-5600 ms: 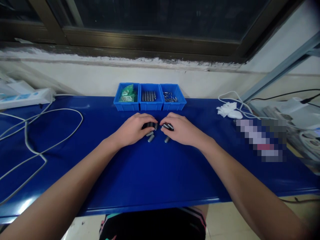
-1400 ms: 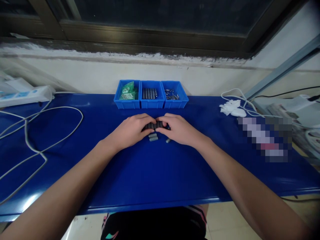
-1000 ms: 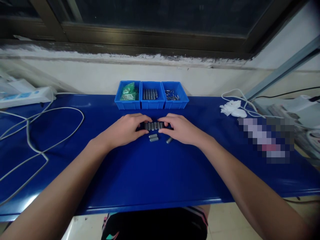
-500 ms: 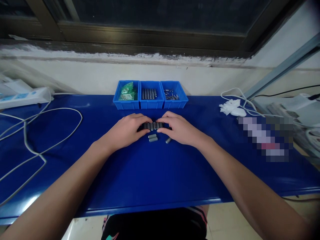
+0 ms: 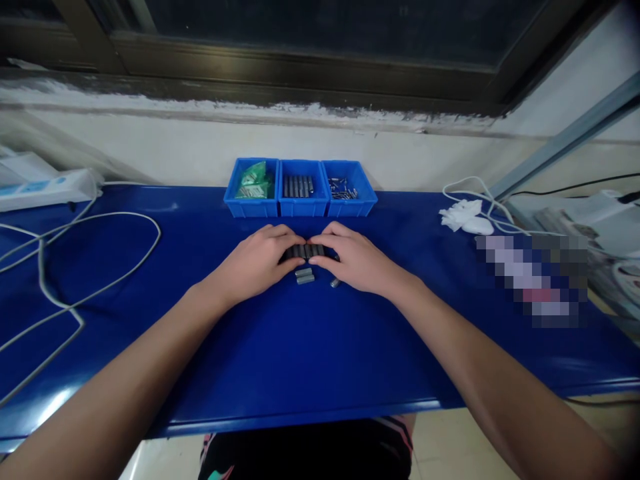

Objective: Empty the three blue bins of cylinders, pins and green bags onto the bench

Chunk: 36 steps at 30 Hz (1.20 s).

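Note:
A row of dark grey metal cylinders (image 5: 307,251) stands side by side between my hands on the blue table. My left hand (image 5: 257,262) is closed around the row's left end, thumb on the near side and fingers on the far side. On the right end, my right hand (image 5: 361,260) grips in the same way; the two hands' fingertips nearly meet at the back. Two loose metal cylinders (image 5: 305,276) lie flat just in front of the row. Another loose cylinder (image 5: 335,283) lies partly hidden beside my right hand.
Three blue bins stand against the wall: one with a green bag (image 5: 254,180), one with upright cylinders (image 5: 298,187), one with small metal pins (image 5: 344,193). White cable (image 5: 150,230) and a power strip (image 5: 47,190) lie left. Crumpled tissue (image 5: 461,213) sits right.
My fingers and thumbs have drawn closer together along the row, covering more of its cylinders. The loose cylinders keep their places on the table, and the view has shifted slightly.

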{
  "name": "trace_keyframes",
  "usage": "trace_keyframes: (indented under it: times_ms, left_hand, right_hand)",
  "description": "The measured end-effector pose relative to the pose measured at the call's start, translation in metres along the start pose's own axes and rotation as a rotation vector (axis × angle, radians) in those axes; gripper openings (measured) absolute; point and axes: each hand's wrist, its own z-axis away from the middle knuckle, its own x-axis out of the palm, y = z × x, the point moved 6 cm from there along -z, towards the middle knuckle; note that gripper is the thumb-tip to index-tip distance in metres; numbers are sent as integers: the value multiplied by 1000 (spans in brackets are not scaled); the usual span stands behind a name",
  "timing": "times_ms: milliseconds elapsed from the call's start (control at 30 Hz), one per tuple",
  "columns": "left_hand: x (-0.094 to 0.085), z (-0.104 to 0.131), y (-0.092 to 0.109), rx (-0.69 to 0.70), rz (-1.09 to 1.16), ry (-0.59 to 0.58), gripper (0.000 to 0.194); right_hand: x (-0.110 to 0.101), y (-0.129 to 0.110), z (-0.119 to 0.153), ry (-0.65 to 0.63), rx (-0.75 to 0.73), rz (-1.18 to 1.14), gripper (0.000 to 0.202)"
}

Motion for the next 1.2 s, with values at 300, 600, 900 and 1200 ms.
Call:
trace_keyframes:
  times_ms: [300, 600, 900, 1200]
  left_hand:
    - [1, -1, -1, 22, 6, 0, 27]
    - [1, -1, -2, 3, 24, -6, 29]
    - [-2, 0, -3, -2, 8, 10, 33]
    - [-5, 1, -4, -46, -40, -9, 44]
  right_hand:
    - [0, -4, 1, -4, -3, 9, 38]
    - [-1, -7, 0, 29, -6, 3, 33]
    - [-6, -9, -1, 119, -17, -7, 30]
    - [-35, 16, 7, 128, 68, -31, 30]
